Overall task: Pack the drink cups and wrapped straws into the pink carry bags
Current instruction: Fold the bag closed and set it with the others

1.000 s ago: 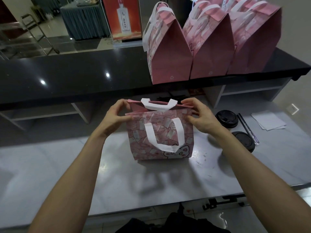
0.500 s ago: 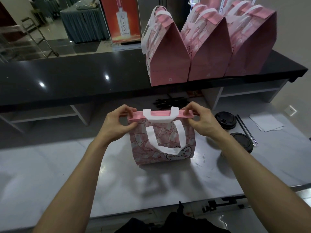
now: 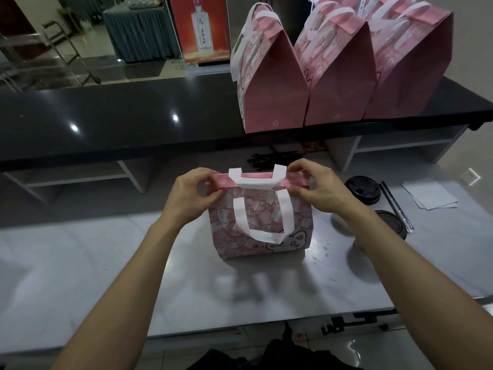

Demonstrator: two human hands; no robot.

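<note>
A pink carry bag with white handles and a cat print stands on the grey worktop in front of me. Its top edge is folded flat. My left hand pinches the left end of that fold and my right hand pinches the right end. The bag's contents are hidden. Two black-lidded drink cups stand to the right of the bag, partly behind my right forearm. A wrapped straw lies beside them. More dark straws lie behind the bag.
Three closed pink bags stand in a row on the black upper counter. White paper sheets lie at the far right of the worktop. Open shelves run under the counter.
The bag's mouth was open a second ago; both hands have pressed its top edges together and folded them over into a flat strip.
</note>
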